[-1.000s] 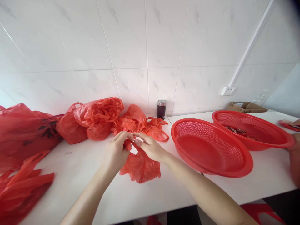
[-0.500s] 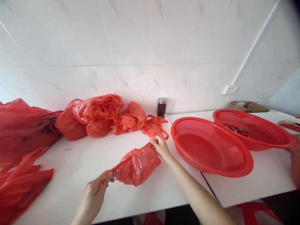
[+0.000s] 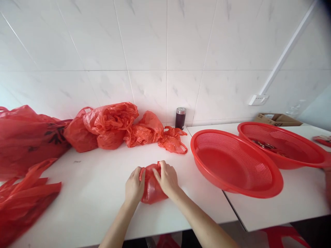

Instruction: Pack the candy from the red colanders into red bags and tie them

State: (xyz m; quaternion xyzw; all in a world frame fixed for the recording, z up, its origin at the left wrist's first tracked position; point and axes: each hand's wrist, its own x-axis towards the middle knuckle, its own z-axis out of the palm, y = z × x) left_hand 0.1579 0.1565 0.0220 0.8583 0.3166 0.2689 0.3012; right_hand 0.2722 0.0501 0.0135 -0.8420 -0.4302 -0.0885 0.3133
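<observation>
A small red plastic bag (image 3: pixel 150 184) lies bunched on the white table (image 3: pixel 93 193) in front of me. My left hand (image 3: pixel 133 186) grips its left side and my right hand (image 3: pixel 167 178) grips its right side, fingers curled over the top. Both hands press close together around the bundle. To the right sits an empty red mesh basket (image 3: pixel 234 163); behind it stands a second red basket (image 3: pixel 284 144) with a few dark items inside.
Several crumpled red bags (image 3: pixel 113 125) pile against the tiled wall, with a big one (image 3: pixel 26 137) and flat bags (image 3: pixel 23 199) at the left. A dark jar (image 3: pixel 180 118) stands by the wall. A cardboard box (image 3: pixel 278 119) sits far right. Another person's hand (image 3: pixel 328 181) shows at the right edge.
My hands, which had stretched the bag's handles apart half a second ago, have come together and now squeeze the bag into a compact bundle on the table.
</observation>
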